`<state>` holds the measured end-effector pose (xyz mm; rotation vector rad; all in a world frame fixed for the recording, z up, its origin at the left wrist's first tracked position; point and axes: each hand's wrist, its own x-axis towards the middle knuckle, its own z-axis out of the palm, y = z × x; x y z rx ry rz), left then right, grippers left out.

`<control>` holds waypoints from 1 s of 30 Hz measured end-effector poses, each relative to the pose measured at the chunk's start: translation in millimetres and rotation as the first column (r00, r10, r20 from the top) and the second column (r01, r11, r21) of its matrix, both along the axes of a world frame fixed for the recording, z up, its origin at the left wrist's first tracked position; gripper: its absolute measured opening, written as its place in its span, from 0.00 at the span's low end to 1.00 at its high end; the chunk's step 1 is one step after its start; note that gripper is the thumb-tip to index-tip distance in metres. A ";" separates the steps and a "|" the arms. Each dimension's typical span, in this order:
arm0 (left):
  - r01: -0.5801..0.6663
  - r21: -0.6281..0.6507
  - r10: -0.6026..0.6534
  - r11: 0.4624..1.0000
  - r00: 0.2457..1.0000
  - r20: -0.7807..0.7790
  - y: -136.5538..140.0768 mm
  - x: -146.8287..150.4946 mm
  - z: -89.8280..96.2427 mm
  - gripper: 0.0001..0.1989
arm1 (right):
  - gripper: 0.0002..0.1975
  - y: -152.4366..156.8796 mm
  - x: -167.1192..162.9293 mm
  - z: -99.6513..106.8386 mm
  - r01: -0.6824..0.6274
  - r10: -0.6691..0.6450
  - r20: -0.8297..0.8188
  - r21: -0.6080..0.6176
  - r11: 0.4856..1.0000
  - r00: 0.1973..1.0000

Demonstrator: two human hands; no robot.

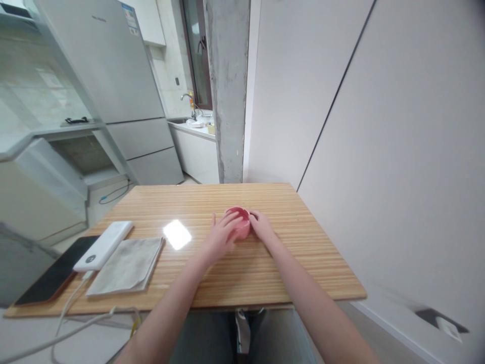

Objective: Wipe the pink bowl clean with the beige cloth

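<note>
A small pink cup (243, 231) stands on the wooden table in front of me, its opening facing up toward me. My left hand (223, 232) reaches over its left side, fingers spread across the mouth and thumb apart, covering part of the rim. It is open, and whether the fingertips touch the inside is hard to see. On the other side, my right hand (260, 225) is closed on the cup's right edge, with thumb and fingers near the rim. The cup's right side is partly hidden by that hand.
On the left of the wooden table (288, 273) lie a folded grey cloth (127, 265), a white power bank (104, 245) with a cable (71, 298) plugged in, and a dark flat board (49, 278). A white panelled wall (364, 151) rises at right. A fridge (102, 65) stands beyond.
</note>
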<state>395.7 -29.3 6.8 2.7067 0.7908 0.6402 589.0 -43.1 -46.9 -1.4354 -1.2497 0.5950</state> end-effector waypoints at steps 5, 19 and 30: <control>-0.577 0.095 0.575 0.811 0.817 0.054 18.3 -120.5 8.7 0.22 | 0.22 3.3 1.1 -7.2 0.072 -0.070 -0.069 0.025 0.997 0.995; -0.837 0.286 0.814 0.467 0.281 -0.508 32.3 -244.7 -25.9 0.32 | 0.27 5.6 6.7 -14.2 0.178 -0.164 -0.105 0.142 0.974 0.981; -0.746 -0.138 0.682 0.652 0.656 -0.323 19.4 -198.9 -22.4 0.30 | 0.23 -4.6 4.2 -0.3 0.168 -0.170 0.005 0.127 0.978 0.985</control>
